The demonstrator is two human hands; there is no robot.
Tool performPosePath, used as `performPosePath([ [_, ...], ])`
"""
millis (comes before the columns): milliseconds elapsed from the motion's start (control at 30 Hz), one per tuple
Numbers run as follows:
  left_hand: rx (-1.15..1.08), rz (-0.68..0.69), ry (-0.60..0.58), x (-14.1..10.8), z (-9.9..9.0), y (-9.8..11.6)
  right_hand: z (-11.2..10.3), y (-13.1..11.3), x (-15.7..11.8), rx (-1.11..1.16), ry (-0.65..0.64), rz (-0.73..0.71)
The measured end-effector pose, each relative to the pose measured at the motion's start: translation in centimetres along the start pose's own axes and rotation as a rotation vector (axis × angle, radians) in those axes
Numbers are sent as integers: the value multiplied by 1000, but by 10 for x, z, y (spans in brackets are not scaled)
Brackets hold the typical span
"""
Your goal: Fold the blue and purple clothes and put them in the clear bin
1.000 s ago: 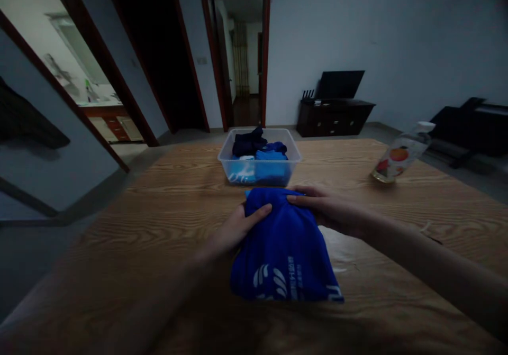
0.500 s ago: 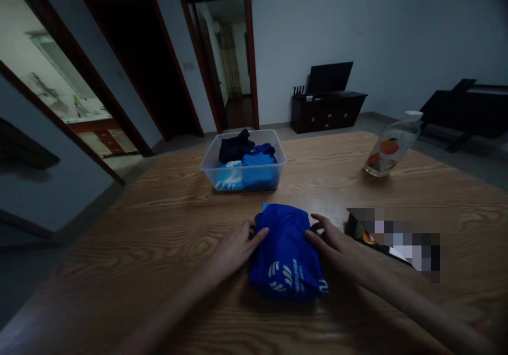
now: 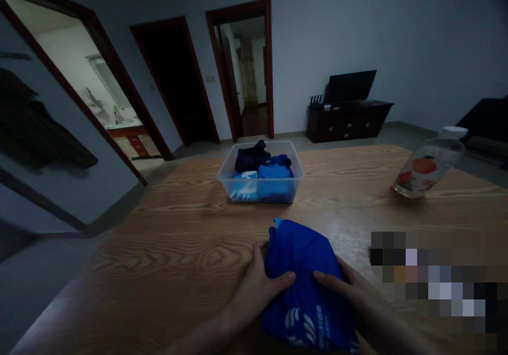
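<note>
A folded blue garment point(image 3: 305, 270) with white print lies on the wooden table point(image 3: 178, 238) close to me. My left hand point(image 3: 257, 291) grips its left edge, thumb on top. My right hand point(image 3: 349, 297) holds its right side, fingers laid over the cloth. Beyond it stands a clear plastic bin point(image 3: 261, 172) holding several folded blue and dark clothes.
A clear bottle point(image 3: 426, 165) with a fruit label stands at the table's right. A blurred patch covers something at the right near edge. Behind the table are open doorways, a dark cabinet point(image 3: 349, 119) with a screen, and dark clothes hanging at the left.
Both hands slid from the garment's far end down to its middle and sides. The garment has come closer to me, and the view has shifted.
</note>
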State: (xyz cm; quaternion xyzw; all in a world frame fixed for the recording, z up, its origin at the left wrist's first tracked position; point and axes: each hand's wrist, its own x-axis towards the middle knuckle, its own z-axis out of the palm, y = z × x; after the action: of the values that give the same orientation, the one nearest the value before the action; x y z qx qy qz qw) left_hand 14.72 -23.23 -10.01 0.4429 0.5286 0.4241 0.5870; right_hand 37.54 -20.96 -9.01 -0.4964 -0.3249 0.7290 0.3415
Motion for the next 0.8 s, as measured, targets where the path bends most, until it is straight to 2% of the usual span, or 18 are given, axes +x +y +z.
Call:
performPosePath([
  [133, -110, 39, 54, 4, -11, 15, 17, -13, -1, -47, 25, -87],
  [200, -175, 58, 65, 9, -17, 30, 26, -27, -1, -56, -39, -68],
  [267, -198, 103, 63, 15, -23, 50, 38, -47, 3, -88, -101, -109],
  [333, -180, 174, 79, 25, -34, 77, 53, -74, 11, -161, -128, -255],
  [400, -98, 287, 178, 42, -50, 109, 73, -105, 26, -234, -140, -445],
  [467, -38, 431, 257, 65, -71, 142, 97, -137, 49, -243, -180, -590],
  [533, 19, 443, 270, 95, -92, 172, 121, -166, 78, -227, -202, -698],
  [600, 109, 408, 315, 125, -111, 194, 140, -191, 113, -300, -224, -724],
  [700, 252, 322, 329, 164, -136, 211, 157, -210, 164, -364, -219, -700],
  [800, 461, 235, 304, 190, -153, 209, 160, -210, 205, -487, -302, -592],
])
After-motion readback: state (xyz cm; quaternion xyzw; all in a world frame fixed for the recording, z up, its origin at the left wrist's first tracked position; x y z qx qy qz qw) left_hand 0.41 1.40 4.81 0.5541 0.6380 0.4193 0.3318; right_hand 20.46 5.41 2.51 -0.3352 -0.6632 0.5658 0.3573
